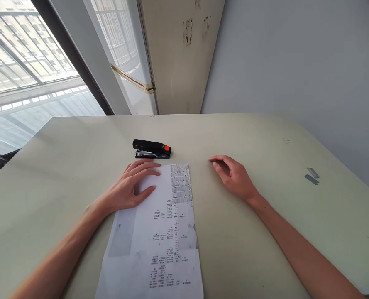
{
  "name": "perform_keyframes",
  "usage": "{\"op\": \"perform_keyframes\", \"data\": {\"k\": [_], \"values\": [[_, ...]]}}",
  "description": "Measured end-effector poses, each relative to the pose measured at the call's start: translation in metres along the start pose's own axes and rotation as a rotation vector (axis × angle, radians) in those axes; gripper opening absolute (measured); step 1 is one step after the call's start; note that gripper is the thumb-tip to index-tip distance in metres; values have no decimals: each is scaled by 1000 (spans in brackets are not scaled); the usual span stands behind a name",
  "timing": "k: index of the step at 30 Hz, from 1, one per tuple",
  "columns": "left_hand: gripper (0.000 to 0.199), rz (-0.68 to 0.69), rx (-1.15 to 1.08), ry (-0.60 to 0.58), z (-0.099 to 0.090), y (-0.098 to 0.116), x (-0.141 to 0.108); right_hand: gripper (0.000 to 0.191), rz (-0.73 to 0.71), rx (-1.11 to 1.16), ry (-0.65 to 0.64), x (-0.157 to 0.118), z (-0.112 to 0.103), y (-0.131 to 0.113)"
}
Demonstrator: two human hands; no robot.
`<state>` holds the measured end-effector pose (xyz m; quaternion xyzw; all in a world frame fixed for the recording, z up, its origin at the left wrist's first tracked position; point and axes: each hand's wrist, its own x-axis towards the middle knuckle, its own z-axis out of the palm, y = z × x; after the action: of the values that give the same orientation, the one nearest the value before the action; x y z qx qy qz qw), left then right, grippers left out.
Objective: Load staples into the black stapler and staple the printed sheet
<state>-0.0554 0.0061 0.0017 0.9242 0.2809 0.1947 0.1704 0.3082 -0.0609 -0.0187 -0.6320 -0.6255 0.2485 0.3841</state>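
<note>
Printed sheets of paper (150,249) lie on the table in front of me, reaching past the bottom edge of the view. Across their upper left part rests my left hand (137,182), fingers spread and pointing right. Just beyond its fingertips lies a black stapler (151,148) with an orange patch on its right end. My right hand (234,176) is on the table to the right of the paper, apart from it. Its fingers are loosely curved, with a gap between thumb and forefinger and nothing visible in it.
Two small grey strips that look like staples (311,179) lie at the right of the pale table (259,137). Behind the table are a grey wall (280,62), a stained beige panel (178,74) and a gold-coloured handle (131,79). A window (22,54) is at the left.
</note>
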Motion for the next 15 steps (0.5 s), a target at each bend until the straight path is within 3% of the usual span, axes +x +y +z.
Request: {"op": "perform_keyframes", "data": {"k": [7,15], "values": [[30,-56,55,15,3,0,1,30,-20,-19,-8,1,1,-1],[27,-27,147,68,5,2,3,31,-56,-68,-23,1,0,-1]]}}
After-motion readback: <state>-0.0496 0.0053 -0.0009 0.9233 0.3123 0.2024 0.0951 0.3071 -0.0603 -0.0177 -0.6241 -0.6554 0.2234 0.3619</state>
